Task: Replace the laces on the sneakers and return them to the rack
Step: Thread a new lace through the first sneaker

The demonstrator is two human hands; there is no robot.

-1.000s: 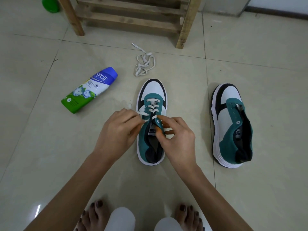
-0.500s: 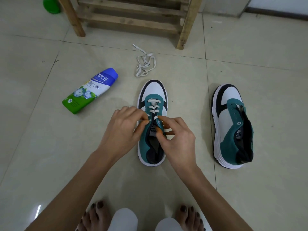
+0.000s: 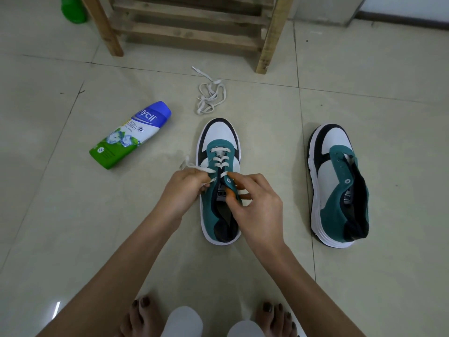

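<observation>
The tiled floor (image 3: pixel 364 276) carries everything, and the person crouches over it, bare toes at the near edge; at the far side stands the slatted wooden rack (image 3: pixel 189 38), where both shoes must end up, so the work is laid out just in front of it. The centre sneaker (image 3: pixel 220 135) sits toe away from the person, which puts the upper eyelets nearest the hands; its white lace (image 3: pixel 220 164) crosses the far rows, while the near rows are not yet threaded. The right sneaker (image 3: pixel 334 171) lies well apart to the right, bare of lace, tongue slumped, apparently waiting its turn. The right hand (image 3: pixel 257 203) pinches the teal eyelet flap on that side between thumb and forefinger, other fingers loosely spread, likely steadying the flap so the hole stays open; the left hand (image 3: pixel 184 190) has its fingers curled round the lace at the left-side eyelets, a free length trailing out to the left, seemingly drawing it through. A blue-capped bottle (image 3: pixel 131 135) lies on its side to the left, out of the way; a loose lace (image 3: pixel 210 96) is heaped between the centre sneaker's toe and the rack, whether old or spare I cannot tell. I judge the task under halfway.
</observation>
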